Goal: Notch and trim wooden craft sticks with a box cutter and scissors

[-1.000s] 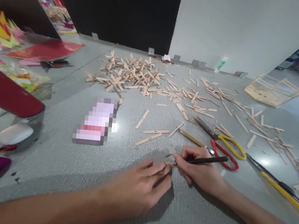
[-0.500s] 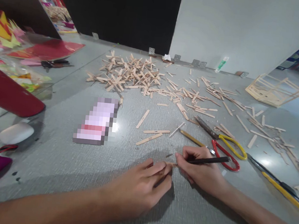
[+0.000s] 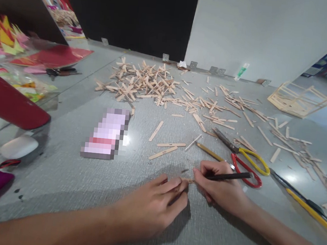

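My left hand (image 3: 158, 199) is closed, its fingertips pressing a small wooden stick (image 3: 191, 181) against the grey surface. Most of that stick is hidden under the fingers. In my right hand (image 3: 222, 188) is a slim black pen-shaped tool (image 3: 229, 176), held in a writing grip right beside the stick. Its tip is hidden by the fingers. Just beyond the hands lie three loose flat sticks (image 3: 163, 152) with small marks or slots at their middles. A brownish-yellow pencil-like rod (image 3: 211, 152) and scissors (image 3: 237, 149) with red and yellow handles lie close to my right hand.
A large heap of wooden sticks (image 3: 144, 82) spreads across the back. A phone (image 3: 107, 132), blurred out, lies left. On the right are a yellow-and-black cutter (image 3: 303, 201) and a small stick frame (image 3: 298, 101). A white mouse-like object (image 3: 19, 146) and a red cylinder (image 3: 12, 100) stand far left.
Both hands keep almost the same place and grip. The right hand has shifted very slightly to the right, showing a little more of the stick.
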A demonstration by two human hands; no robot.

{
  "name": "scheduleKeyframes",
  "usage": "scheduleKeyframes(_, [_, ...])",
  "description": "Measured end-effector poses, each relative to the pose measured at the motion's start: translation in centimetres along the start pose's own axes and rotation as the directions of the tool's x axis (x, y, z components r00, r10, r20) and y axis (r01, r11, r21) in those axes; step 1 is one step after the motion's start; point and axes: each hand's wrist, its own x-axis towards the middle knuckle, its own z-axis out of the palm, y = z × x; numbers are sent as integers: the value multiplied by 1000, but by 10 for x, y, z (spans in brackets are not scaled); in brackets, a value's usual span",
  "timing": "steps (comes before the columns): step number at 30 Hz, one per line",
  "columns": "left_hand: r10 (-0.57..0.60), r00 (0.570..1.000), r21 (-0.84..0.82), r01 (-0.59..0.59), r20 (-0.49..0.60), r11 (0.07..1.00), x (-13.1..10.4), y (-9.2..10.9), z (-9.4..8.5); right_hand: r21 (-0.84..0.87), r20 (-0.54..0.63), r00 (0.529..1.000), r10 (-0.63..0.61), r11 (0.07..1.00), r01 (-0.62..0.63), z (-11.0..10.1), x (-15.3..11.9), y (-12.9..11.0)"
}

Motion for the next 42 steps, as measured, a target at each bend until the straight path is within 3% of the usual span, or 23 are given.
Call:
scheduleKeyframes(14, [-14, 1000, -14, 14, 7, 1000, 0, 0, 0, 65, 1, 999, 52, 997, -52, 0, 1, -6])
scheduleKeyframes(26, [-8, 1000, -35, 8, 12, 999, -4, 1, 7, 283, -18, 982, 186, 943, -173, -14, 11, -1])
scheduleKeyframes(30, [-108, 994, -232, 101, -18, 968, -4, 0, 6, 317, -15, 983, 186, 933, -171, -13, 11, -5])
scheduleKeyframes(34, [-258, 966, -466, 221, -16, 857, -3, -5, 7, 329, -11, 983, 185, 929, -171, -13, 10, -7])
scheduleKeyframes(42, [-389, 915, -517, 283, -105, 808, -2, -7, 7, 254, -3, 993, 122, 960, -117, -14, 10, -4])
